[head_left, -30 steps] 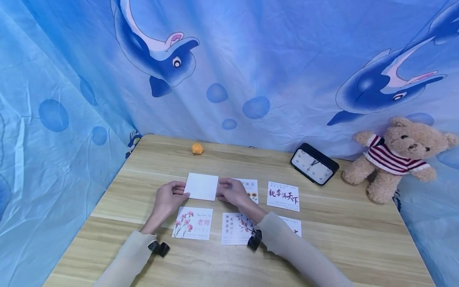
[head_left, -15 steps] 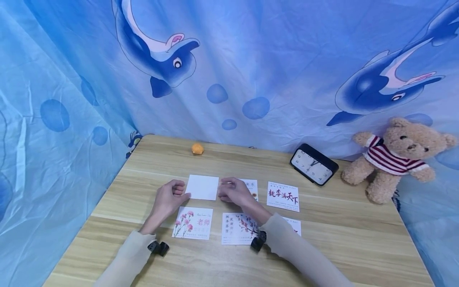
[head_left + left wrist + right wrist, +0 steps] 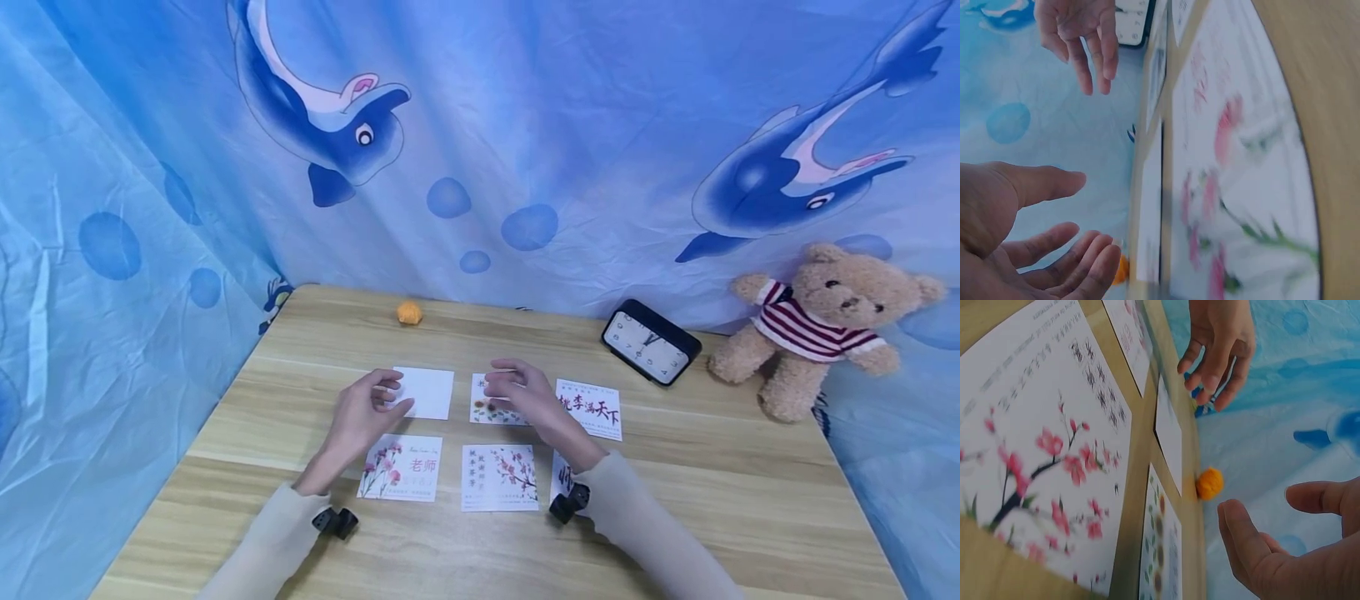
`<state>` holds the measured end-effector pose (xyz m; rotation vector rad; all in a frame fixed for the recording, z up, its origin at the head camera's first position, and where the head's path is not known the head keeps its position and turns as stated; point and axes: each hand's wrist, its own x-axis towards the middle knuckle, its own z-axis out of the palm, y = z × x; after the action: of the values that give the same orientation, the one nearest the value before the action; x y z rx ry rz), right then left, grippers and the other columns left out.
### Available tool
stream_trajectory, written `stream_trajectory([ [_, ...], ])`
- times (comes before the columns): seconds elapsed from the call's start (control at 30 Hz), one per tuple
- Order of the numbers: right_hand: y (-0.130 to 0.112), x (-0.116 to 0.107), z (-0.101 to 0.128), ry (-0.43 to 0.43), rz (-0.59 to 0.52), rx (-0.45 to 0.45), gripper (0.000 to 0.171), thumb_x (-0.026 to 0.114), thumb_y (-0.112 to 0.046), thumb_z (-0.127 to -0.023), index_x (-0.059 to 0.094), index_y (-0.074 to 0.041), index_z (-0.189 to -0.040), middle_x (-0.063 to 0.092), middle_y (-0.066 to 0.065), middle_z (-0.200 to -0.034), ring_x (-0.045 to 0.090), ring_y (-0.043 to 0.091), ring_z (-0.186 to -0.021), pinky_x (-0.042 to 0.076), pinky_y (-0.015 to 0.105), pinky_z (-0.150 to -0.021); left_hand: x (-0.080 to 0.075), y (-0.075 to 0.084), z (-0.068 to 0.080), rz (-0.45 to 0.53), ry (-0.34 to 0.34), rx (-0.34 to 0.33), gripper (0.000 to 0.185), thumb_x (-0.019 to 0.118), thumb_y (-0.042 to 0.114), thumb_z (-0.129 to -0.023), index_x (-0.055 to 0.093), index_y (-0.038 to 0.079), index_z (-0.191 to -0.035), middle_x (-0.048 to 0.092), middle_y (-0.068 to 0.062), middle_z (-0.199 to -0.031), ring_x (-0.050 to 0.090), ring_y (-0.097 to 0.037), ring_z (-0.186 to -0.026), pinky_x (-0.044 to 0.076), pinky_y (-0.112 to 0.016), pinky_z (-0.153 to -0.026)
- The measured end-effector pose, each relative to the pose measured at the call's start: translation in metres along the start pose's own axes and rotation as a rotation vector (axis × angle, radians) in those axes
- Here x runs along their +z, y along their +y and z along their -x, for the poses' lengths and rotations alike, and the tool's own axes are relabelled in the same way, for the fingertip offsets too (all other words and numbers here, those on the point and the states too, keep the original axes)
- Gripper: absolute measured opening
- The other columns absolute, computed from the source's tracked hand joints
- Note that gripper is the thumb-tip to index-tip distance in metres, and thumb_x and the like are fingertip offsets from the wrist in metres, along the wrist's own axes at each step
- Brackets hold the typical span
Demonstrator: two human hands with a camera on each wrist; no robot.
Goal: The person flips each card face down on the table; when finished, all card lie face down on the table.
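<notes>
Two hands above a wooden bench [image 3: 675, 467], both loose-fingered and grasping nothing. Left hand [image 3: 365, 408] hovering just left of the blank white card [image 3: 424, 392], fingers relaxed and spread, fingertips over that card's left edge; contact with it impossible to tell. Right hand [image 3: 525, 392] just right of the blank white card, fingers gently curved, over the sunflower card [image 3: 487, 404], which lies flat beside the blank one. Right of the blank white card and beyond the sunflower card, a card with bold red and black calligraphy [image 3: 592, 408]. Nearer the person than the blank white card, a row of three: a pink carnation card [image 3: 401, 468], a plum blossom card [image 3: 498, 477], and one more card [image 3: 564, 477] half hidden under the right sleeve. Behind the blank white card, near the bench's far edge, a small orange ball [image 3: 408, 312]. Far right of the blank white card, a black alarm clock [image 3: 648, 342] leaning back, then a teddy bear [image 3: 813, 329] in a striped sweater against the blue dolphin-print cloth [image 3: 562, 125].
</notes>
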<state>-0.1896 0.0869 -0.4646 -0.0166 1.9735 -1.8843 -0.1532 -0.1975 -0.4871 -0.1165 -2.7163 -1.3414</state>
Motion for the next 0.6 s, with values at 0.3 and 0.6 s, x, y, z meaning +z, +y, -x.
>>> stream_trajectory([
  [0.3, 0.006, -0.033, 0.009, 0.032, -0.022, 0.021, 0.055, 0.062, -0.014, -0.104, 0.043, -0.006, -0.154, 0.056, 0.026, -0.149, 0.063, 0.036, -0.131, 0.054, 0.044, -0.113, 0.02, 0.024, -0.005, 0.101, -0.076, 0.011, 0.049, 0.085, 0.009, -0.086, 0.065, -0.001, -0.13, 0.073, -0.022, -0.119, 0.075, -0.034, -0.102, 0.066, -0.036, -0.086],
  [0.6, 0.017, -0.056, 0.018, 0.055, 0.003, 0.066, 0.057, 0.058, -0.015, -0.106, 0.038, -0.005, -0.158, 0.055, 0.026, -0.147, 0.06, 0.039, -0.135, 0.052, 0.042, -0.115, 0.044, 0.04, -0.01, 0.19, -0.197, -0.001, 0.057, 0.083, 0.008, -0.087, 0.06, -0.001, -0.138, 0.069, -0.025, -0.129, 0.073, -0.039, -0.112, 0.064, -0.041, -0.095],
])
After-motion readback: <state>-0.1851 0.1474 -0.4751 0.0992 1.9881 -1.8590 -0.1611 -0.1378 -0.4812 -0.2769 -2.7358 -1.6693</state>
